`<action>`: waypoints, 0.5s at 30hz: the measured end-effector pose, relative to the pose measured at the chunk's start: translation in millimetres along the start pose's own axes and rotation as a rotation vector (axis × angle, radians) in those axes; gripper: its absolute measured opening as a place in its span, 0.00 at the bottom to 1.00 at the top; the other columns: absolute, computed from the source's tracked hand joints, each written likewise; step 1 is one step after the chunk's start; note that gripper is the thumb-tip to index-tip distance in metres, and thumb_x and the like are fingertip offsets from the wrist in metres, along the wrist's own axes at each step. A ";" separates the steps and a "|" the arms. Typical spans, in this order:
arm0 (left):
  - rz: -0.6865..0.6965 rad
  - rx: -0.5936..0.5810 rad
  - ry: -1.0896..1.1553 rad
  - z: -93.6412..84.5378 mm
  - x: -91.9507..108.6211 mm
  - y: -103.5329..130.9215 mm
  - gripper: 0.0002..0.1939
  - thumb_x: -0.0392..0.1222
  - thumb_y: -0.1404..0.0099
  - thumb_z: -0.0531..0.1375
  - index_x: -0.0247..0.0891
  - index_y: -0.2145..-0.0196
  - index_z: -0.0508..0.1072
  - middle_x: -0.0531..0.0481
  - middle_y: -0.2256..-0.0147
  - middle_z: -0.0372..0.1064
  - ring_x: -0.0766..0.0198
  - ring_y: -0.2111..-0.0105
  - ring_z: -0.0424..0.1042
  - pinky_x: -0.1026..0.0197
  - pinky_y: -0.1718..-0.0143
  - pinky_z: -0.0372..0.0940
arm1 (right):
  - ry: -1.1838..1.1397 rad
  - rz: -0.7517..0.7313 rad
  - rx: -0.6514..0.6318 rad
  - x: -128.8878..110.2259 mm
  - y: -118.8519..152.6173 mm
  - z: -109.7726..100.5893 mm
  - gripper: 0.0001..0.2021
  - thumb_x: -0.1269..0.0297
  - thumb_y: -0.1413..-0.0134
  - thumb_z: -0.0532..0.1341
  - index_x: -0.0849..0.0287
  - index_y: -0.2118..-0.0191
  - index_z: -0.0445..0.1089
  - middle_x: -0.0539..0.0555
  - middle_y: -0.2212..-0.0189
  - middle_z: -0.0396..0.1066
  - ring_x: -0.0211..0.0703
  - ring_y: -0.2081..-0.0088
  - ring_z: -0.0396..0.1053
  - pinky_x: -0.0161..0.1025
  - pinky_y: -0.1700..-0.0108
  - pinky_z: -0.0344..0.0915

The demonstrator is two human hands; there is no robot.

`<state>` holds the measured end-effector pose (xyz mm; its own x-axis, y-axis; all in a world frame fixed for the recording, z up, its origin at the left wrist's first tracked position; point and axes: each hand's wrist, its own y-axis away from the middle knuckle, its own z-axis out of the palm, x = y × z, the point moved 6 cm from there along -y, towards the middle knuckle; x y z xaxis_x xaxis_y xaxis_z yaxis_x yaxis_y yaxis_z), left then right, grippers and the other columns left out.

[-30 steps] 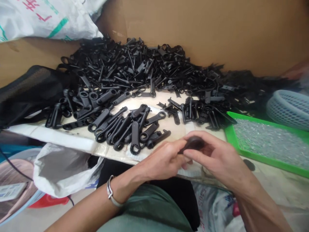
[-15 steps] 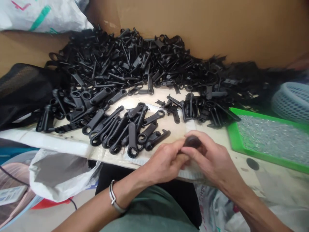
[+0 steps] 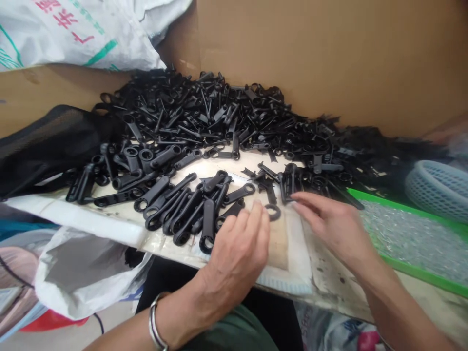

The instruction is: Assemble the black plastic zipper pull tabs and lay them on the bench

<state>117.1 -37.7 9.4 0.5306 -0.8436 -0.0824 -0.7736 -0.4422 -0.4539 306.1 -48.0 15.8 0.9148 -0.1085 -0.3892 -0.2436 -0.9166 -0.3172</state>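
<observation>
My left hand (image 3: 239,246) is closed over a black plastic part, whose ring-shaped end (image 3: 272,212) sticks out past the fingertips; the rest is hidden by the hand. To its right, my right hand (image 3: 334,222) reaches forward with thumb and forefinger slightly apart. Its fingertips are at the lower ends of several upright black plastic pieces (image 3: 288,183); whether they touch is hard to tell. Beside my left hand lies a group of black ring-ended plastic arms (image 3: 183,207), and small notched black pieces (image 3: 268,183) lie just beyond it.
A large heap of black parts (image 3: 204,109) stands against the cardboard wall (image 3: 310,53). At right are a green tray (image 3: 413,273) of small shiny metal pieces and a blue-grey basket (image 3: 438,187). An open white sack (image 3: 91,273) hangs at lower left, with a black mesh bag (image 3: 54,141) above.
My hands were together around a dark rounded piece and have separated. The right hand has moved forward to the upright pieces; the left now shows a ring end. The camera view has shifted.
</observation>
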 end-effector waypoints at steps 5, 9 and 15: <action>-0.126 -0.075 -0.154 1.2 -19.5 -12.8 0.16 0.26 0.31 0.50 0.26 0.55 0.75 0.34 0.47 0.71 0.48 0.53 0.70 0.46 0.60 0.65 | 0.134 -0.050 -0.089 -28.3 -38.8 38.0 0.11 0.64 0.41 0.61 0.54 0.56 0.78 0.58 0.57 0.78 0.54 0.62 0.76 0.47 0.61 0.68; -0.172 -0.089 -0.053 0.4 -34.5 -14.5 0.11 0.29 0.31 0.53 0.33 0.64 0.75 0.40 0.52 0.73 0.49 0.54 0.69 0.43 0.59 0.60 | 0.113 -0.040 -0.109 -27.4 -50.9 44.5 0.10 0.68 0.43 0.60 0.53 0.60 0.79 0.57 0.59 0.79 0.56 0.62 0.76 0.48 0.61 0.67; -0.204 -0.105 0.043 -10.0 -57.2 -29.5 0.10 0.33 0.30 0.54 0.36 0.66 0.74 0.44 0.58 0.74 0.52 0.57 0.68 0.47 0.61 0.57 | -0.089 0.033 -0.114 -7.1 -36.2 7.4 0.11 0.60 0.43 0.61 0.53 0.62 0.81 0.52 0.67 0.81 0.49 0.67 0.77 0.46 0.61 0.72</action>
<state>106.1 20.5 36.4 0.6664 -0.7445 0.0407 -0.6844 -0.6325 -0.3626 306.0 -11.2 23.6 0.8734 -0.1098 -0.4745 -0.2308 -0.9512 -0.2047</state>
